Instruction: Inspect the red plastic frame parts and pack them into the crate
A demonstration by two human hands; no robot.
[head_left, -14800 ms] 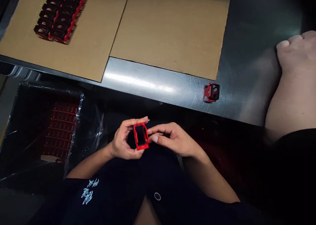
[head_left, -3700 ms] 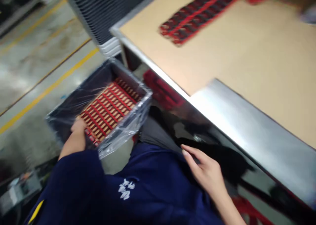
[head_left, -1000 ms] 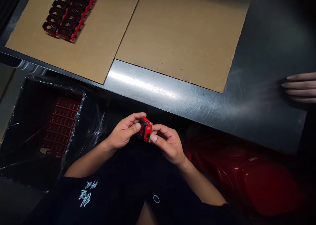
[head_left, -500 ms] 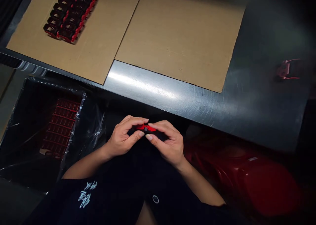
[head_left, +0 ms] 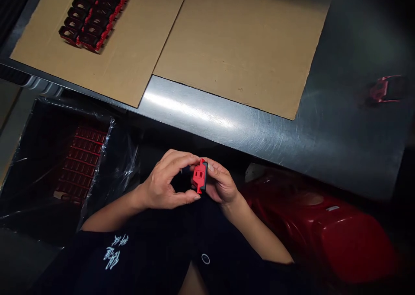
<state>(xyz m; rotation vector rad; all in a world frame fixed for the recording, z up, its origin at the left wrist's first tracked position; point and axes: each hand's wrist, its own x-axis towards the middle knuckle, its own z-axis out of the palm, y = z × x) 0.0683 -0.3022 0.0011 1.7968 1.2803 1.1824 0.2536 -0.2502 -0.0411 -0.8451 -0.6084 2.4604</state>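
Observation:
Between my two hands, in front of my body and below the table edge, is a small red-and-black plastic part (head_left: 200, 177). It stands on end, its red face with two small rectangular openings toward me and a black strip along its right side. My right hand (head_left: 222, 182) grips it from the right, thumb on the black side and fingers behind, partly hidden. My left hand (head_left: 168, 180) curves around the left, index fingertip at the part's top end and thumb at its bottom end.
Rows of red-and-black parts (head_left: 94, 18) lie on the left cardboard sheet (head_left: 106, 77). Another cardboard sheet (head_left: 243, 49) covers the metal table (head_left: 259, 131). A single reddish part (head_left: 384, 90) lies far right. A plastic-lined bin (head_left: 35, 157) holds stacked parts (head_left: 81, 161). Red plastic (head_left: 350, 243) sits lower right.
The part has been turned from lying sideways to standing on end, its red face now showing. My right hand has shifted its hold, and my left thumb and fingers have spread farther apart.

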